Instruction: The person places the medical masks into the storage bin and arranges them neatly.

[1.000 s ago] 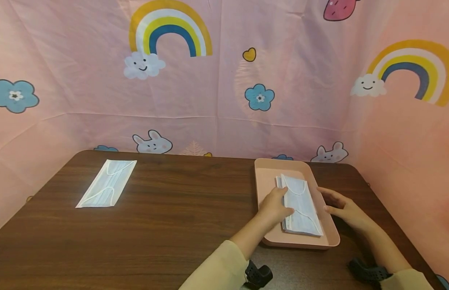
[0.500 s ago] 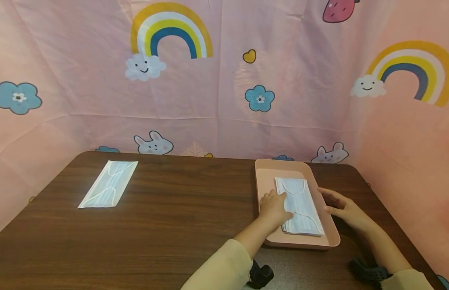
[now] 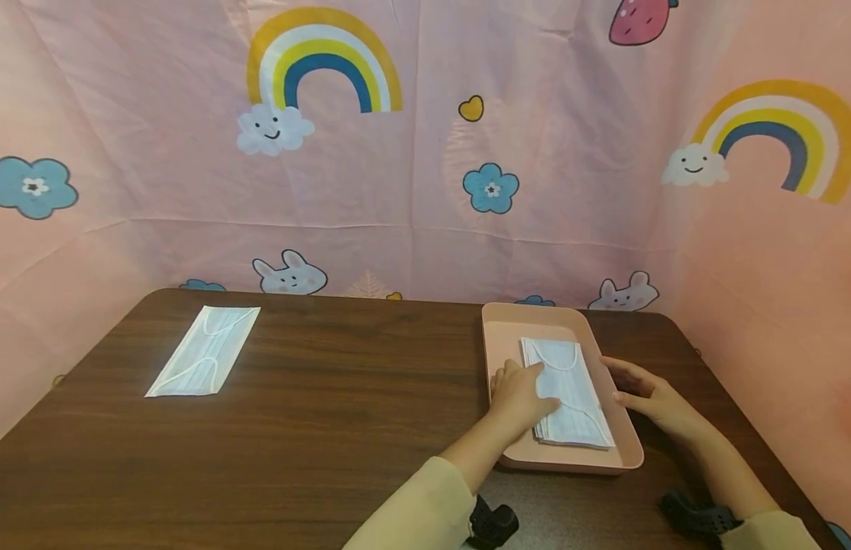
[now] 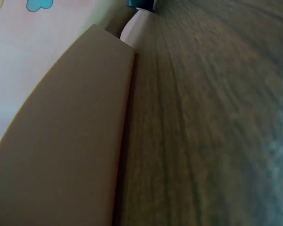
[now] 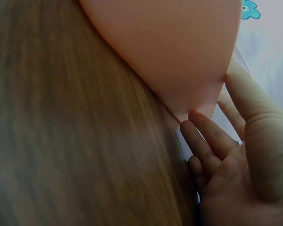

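Observation:
Pale blue face masks with white ear loops lie in a stack (image 3: 570, 397) inside a pink tray (image 3: 497, 325). My left hand (image 3: 520, 401) reaches over the tray's left side, and its thumb and a finger touch the stack's left edge. The other fingers bend down beside the stack, partly hidden. At the tray's right wall is my right hand (image 3: 662, 401); in the right wrist view its thumb meets the rim and its relaxed fingertips touch the outer wall. The tray's outer wall (image 4: 66, 132) fills much of the left wrist view, with the left hand out of sight.
A single face mask (image 3: 204, 351) lies flat at the far left of the dark wooden table (image 3: 329, 428). Pink cloth (image 3: 425, 168) printed with rainbows and flowers hangs behind and at the sides. Each wrist wears a black band (image 3: 493, 523).
The stack's upper left corner, offset a second ago, now lies more even and lower. My left hand has shifted slightly down, its fingers drawing left. The right hand holds its place.

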Demonstrator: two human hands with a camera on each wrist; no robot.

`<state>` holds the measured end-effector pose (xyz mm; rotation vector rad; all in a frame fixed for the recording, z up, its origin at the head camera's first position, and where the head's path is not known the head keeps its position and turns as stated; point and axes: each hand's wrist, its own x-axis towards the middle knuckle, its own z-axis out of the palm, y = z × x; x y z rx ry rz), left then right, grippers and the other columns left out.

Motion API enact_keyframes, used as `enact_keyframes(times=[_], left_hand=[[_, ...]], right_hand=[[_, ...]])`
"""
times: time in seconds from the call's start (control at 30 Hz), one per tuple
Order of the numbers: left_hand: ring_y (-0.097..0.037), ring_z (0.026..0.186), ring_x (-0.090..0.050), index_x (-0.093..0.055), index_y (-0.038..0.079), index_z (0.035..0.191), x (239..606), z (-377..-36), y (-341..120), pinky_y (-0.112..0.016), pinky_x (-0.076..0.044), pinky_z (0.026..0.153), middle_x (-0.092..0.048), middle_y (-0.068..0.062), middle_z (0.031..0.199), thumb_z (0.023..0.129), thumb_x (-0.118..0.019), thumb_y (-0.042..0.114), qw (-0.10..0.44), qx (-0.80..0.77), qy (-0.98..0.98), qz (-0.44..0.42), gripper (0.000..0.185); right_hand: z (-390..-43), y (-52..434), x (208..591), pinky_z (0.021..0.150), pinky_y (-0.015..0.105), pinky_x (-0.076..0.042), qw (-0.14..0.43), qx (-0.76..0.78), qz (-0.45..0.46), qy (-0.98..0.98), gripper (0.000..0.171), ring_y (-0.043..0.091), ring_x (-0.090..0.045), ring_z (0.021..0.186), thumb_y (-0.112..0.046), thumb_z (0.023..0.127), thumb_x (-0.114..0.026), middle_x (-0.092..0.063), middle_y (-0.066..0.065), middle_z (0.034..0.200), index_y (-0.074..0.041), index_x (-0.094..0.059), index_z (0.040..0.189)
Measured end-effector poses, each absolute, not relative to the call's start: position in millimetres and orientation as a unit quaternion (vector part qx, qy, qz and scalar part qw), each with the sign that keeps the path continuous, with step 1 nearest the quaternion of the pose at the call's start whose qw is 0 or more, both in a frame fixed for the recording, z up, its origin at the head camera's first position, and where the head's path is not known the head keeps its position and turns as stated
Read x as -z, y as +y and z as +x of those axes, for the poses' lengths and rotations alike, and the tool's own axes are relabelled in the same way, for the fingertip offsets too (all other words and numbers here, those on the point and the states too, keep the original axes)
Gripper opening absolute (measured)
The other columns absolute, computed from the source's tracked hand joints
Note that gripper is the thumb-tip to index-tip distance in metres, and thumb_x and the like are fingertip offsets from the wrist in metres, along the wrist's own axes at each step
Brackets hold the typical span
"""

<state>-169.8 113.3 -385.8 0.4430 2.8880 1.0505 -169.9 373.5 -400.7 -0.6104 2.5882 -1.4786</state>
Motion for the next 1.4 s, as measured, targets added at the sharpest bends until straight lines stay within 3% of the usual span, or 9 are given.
enact_keyframes(times=[0.3, 0.5, 0.67, 1.03, 1.4], left_hand=[[-0.018, 0.094, -0.049, -0.060, 0.020, 0.132, 380, -171, 112, -0.032, -0.039, 0.081, -0.055, -0.005, 0.103, 0.082, -0.075, 0.036, -0.048, -0.377, 0.911, 0.161, 0.055], [-0.010, 0.080, -0.046, -0.061, 0.020, 0.131, 373, -172, 104, -0.027, -0.036, 0.070, -0.053, 0.005, 0.083, 0.083, -0.075, 0.034, -0.072, -0.395, 0.895, 0.196, 0.052], [-0.010, 0.077, -0.045, -0.063, 0.017, 0.128, 361, -168, 85, -0.028, -0.035, 0.071, -0.054, 0.004, 0.078, 0.083, -0.074, 0.029, -0.092, -0.423, 0.872, 0.229, 0.048], [-0.022, 0.082, -0.054, -0.064, 0.008, 0.124, 350, -169, 29, -0.028, -0.043, 0.067, -0.058, -0.001, 0.091, 0.085, -0.073, 0.016, -0.138, -0.506, 0.809, 0.263, 0.041], [-0.021, 0.105, -0.056, -0.061, 0.010, 0.128, 344, -172, -15, -0.043, -0.044, 0.089, -0.062, -0.003, 0.110, 0.086, -0.073, 0.018, -0.139, -0.501, 0.810, 0.270, 0.045]], right_hand=[[-170, 374, 401, 0.087, 0.021, -0.045, 0.046, 0.490, -0.217, 0.843, 0.054, -0.002, -0.049, 0.113, 0.001, 0.094, -0.056, -0.039, 0.035, 0.137, 0.006, -0.034, 0.143], [-170, 373, 399, 0.087, 0.020, -0.044, 0.048, 0.484, -0.199, 0.851, 0.054, -0.004, -0.047, 0.113, -0.002, 0.094, -0.056, -0.039, 0.032, 0.139, 0.004, -0.035, 0.143], [-172, 373, 399, 0.088, 0.020, -0.044, 0.050, 0.493, -0.209, 0.843, 0.053, -0.003, -0.048, 0.114, -0.001, 0.095, -0.056, -0.038, 0.034, 0.138, 0.006, -0.035, 0.143], [-171, 376, 404, 0.089, 0.018, -0.042, 0.044, 0.488, -0.207, 0.847, 0.054, -0.004, -0.047, 0.114, 0.000, 0.094, -0.057, -0.038, 0.034, 0.138, 0.006, -0.035, 0.142], [-171, 375, 402, 0.089, 0.019, -0.043, 0.042, 0.486, -0.211, 0.847, 0.053, -0.004, -0.047, 0.114, 0.000, 0.094, -0.056, -0.037, 0.034, 0.139, 0.005, -0.035, 0.143]])
